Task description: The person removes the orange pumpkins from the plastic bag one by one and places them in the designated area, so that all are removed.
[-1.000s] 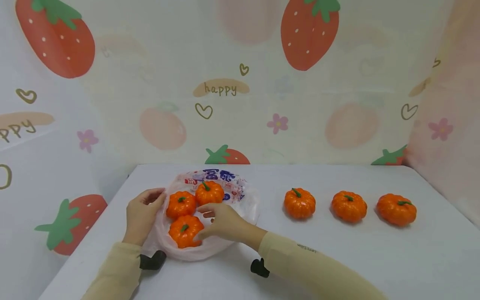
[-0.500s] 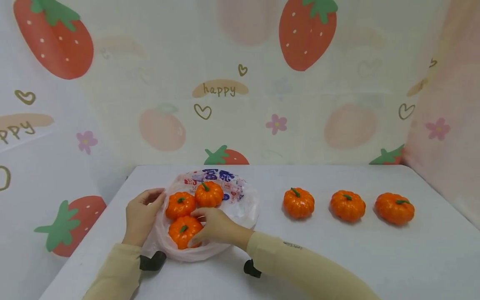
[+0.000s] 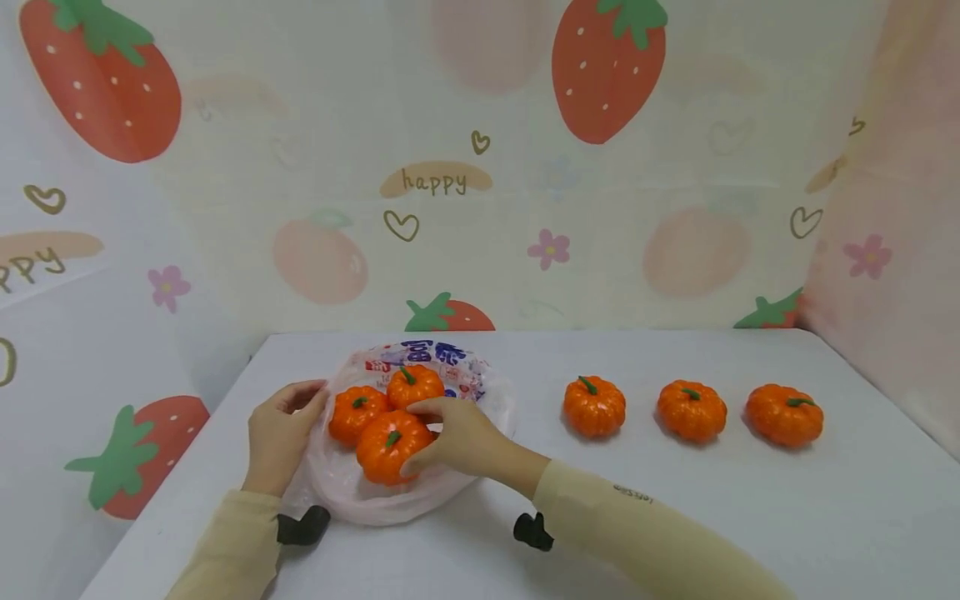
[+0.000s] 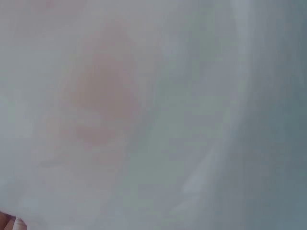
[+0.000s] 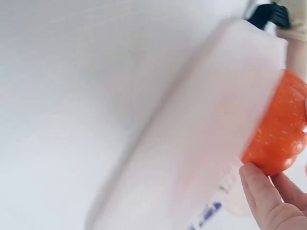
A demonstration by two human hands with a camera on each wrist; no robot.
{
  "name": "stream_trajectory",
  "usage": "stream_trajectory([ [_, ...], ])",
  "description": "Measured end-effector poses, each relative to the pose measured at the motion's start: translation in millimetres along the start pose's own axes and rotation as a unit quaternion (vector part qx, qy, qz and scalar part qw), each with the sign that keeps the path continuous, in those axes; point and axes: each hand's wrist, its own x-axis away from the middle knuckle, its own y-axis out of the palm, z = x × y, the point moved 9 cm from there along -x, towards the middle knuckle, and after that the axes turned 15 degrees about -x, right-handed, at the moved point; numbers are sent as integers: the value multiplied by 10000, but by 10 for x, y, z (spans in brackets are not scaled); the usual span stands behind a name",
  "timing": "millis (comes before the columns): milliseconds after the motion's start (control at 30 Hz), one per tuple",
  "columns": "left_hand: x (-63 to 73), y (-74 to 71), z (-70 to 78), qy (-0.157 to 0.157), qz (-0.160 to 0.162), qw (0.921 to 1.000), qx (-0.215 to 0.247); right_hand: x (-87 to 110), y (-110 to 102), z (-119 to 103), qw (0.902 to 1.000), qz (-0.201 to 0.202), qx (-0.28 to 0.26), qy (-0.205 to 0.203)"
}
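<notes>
A translucent plastic bag (image 3: 367, 507) with blue and red print lies spread on the left half of the table, its mouth facing up. My left hand (image 3: 276, 437) pinches its left rim; in the left wrist view the blurred bag (image 4: 144, 120) fills almost everything. My right hand (image 3: 468, 442) grips the front small orange pumpkin (image 3: 382, 454), raised a little within the bag's mouth. The right wrist view has that pumpkin (image 5: 280, 129) between thumb and fingers, beside the bag wall. Behind it in the bag sit a left pumpkin (image 3: 348, 417) and a back pumpkin (image 3: 414, 385).
To the right of the bag, three more orange pumpkins stand in a row on the white table (image 3: 675, 517): a near one (image 3: 594, 408), a middle one (image 3: 692, 414) and a far-right one (image 3: 783, 418). A strawberry-patterned cloth (image 3: 615, 192) encloses the table behind and at the sides.
My right hand has closed round the front pumpkin and moved it up and to the right, off its spot in the bag. The left hand stays at the rim.
</notes>
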Motion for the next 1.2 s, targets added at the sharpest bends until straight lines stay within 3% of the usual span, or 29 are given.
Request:
stream_trajectory([
  [633,48,-38,-67,-213,-90,9997,61,889,-993,314,9941,690,-819,179],
  [1000,-6,-73,-34,-44,162,9999,13,1314,-1488,659,9893,1198,-577,595],
  [1200,-3,-23,-44,-101,42,9999,-12,1484,-1644,838,9867,1346,-471,784],
])
